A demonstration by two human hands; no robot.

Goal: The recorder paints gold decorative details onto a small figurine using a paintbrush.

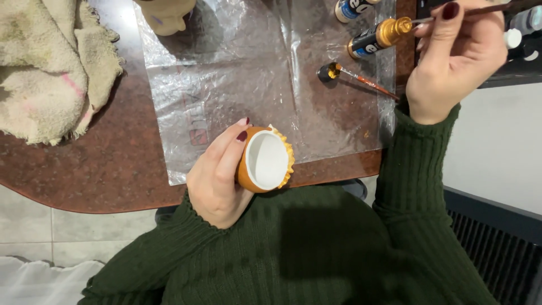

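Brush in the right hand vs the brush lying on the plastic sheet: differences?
The held brush is lifted in the right hand, tip at the gold paint bottle; the lying brush rests untouched on the plastic sheet, tip at a small cap. Both are thin with reddish-brown handles.

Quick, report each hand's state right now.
Left hand: closed around a small orange ceramic cup with a white inside.
Right hand: closed, pinching a thin brown paintbrush.
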